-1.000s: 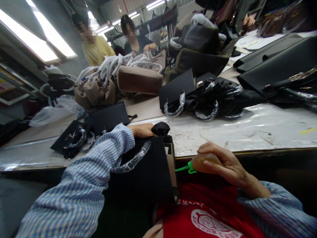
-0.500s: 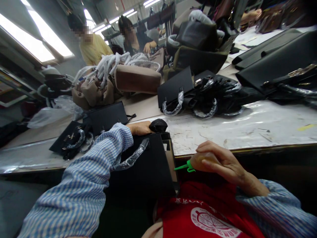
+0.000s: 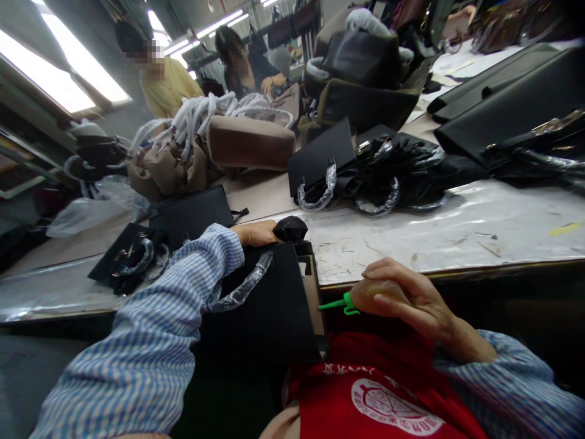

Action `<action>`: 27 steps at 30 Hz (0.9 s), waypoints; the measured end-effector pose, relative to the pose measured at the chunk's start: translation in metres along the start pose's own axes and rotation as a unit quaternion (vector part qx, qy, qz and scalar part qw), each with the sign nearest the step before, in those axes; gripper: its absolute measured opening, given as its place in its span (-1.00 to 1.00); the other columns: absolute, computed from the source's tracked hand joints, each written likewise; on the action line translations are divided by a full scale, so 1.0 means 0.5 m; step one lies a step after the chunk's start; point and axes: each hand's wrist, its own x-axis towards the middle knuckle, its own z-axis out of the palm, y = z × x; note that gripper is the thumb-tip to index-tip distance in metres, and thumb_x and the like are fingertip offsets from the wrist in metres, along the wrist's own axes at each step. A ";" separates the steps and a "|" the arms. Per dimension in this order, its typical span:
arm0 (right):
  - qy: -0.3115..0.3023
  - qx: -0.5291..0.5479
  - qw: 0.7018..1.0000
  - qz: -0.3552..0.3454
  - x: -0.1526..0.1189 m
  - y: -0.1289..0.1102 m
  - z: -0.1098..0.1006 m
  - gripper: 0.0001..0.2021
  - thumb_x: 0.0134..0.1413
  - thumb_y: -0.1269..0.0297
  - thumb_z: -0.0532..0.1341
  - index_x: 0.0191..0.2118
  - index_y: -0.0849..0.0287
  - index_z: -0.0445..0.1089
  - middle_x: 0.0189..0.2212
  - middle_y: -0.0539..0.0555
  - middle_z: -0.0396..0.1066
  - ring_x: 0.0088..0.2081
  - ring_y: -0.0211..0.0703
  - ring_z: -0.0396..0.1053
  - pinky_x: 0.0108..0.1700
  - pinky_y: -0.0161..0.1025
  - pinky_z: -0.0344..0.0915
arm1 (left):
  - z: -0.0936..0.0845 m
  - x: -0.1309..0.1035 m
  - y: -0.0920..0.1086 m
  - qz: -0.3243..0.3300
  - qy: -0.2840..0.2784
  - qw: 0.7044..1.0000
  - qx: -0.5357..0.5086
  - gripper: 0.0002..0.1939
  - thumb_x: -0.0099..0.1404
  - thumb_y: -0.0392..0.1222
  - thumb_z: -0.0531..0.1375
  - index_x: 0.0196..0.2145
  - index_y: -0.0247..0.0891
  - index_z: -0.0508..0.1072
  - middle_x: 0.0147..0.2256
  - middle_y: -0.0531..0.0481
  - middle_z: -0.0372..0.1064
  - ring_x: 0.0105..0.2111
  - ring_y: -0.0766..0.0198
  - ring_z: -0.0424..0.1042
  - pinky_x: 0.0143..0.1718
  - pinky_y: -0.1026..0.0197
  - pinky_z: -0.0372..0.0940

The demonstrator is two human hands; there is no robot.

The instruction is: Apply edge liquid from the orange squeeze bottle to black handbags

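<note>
A black handbag (image 3: 269, 311) with a plastic-wrapped handle (image 3: 247, 286) hangs partly over the table's front edge, its side turned toward my right. My left hand (image 3: 256, 233) grips it at the top, by a bunched black part (image 3: 291, 228); the fingertips are hidden behind the bag. My right hand (image 3: 411, 299) is wrapped round a squeezable glue bottle (image 3: 379, 297) of brownish colour. The bottle's thin green nozzle (image 3: 333, 304) points left, its tip at the edge of the bag's open side, where a tan layer (image 3: 313, 292) shows.
Along the table (image 3: 356, 244) lie more black handbags (image 3: 320, 158), some with wrapped handles. Taupe bags (image 3: 251, 141) and dark bags (image 3: 365, 103) are heaped behind. Large black bag pieces (image 3: 512, 103) lie at the right. Two people (image 3: 169, 85) are across the table.
The green nozzle tip has moved slightly left and up along the bag's open side. Both hands keep their holds; the whole view has shifted a little.
</note>
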 end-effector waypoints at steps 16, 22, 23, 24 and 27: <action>-0.018 -0.010 1.000 -0.021 -0.025 0.001 0.018 -0.80 0.40 0.23 0.27 0.08 -0.02 0.43 -0.13 0.07 0.51 -0.18 -0.08 0.52 -0.14 -0.22 0.46 | 0.005 -0.003 0.010 0.005 0.018 1.000 -0.008 -0.71 -0.04 -0.06 0.38 -0.38 -0.29 0.59 -0.38 0.00 0.51 -0.31 0.11 0.41 -0.16 0.09 0.34; -0.068 -0.032 0.996 -0.037 -0.030 0.001 0.025 -0.82 0.41 0.21 0.27 0.05 0.01 0.43 -0.12 0.08 0.52 -0.18 -0.10 0.52 -0.16 -0.24 0.45 | 0.008 -0.004 0.012 -0.003 0.024 1.000 -0.012 -0.69 -0.07 -0.05 0.39 -0.37 -0.29 0.60 -0.38 -0.01 0.51 -0.31 0.10 0.42 -0.15 0.07 0.34; -0.066 -0.033 0.997 -0.037 -0.031 0.000 0.025 -0.82 0.41 0.21 0.27 0.06 0.02 0.43 -0.11 0.09 0.52 -0.17 -0.09 0.52 -0.15 -0.23 0.46 | 0.008 -0.005 0.012 -0.003 0.024 1.000 -0.013 -0.69 -0.07 -0.05 0.40 -0.37 -0.29 0.60 -0.37 -0.01 0.51 -0.31 0.09 0.42 -0.16 0.07 0.34; -0.054 -0.035 0.997 -0.038 -0.031 -0.002 0.024 -0.82 0.42 0.21 0.26 0.07 0.01 0.42 -0.10 0.09 0.51 -0.15 -0.08 0.52 -0.14 -0.23 0.46 | 0.008 -0.005 0.013 -0.003 0.025 1.000 -0.015 -0.68 -0.07 -0.04 0.40 -0.37 -0.28 0.60 -0.37 -0.01 0.51 -0.31 0.09 0.42 -0.16 0.07 0.34; -0.009 -0.042 0.998 -0.044 -0.028 -0.007 0.020 -0.80 0.41 0.23 0.27 0.08 0.00 0.41 -0.12 0.09 0.50 -0.17 -0.08 0.52 -0.12 -0.21 0.47 | 0.008 -0.006 0.016 -0.001 0.024 1.000 -0.019 -0.66 -0.09 -0.03 0.40 -0.36 -0.28 0.61 -0.37 -0.01 0.51 -0.30 0.09 0.42 -0.16 0.08 0.34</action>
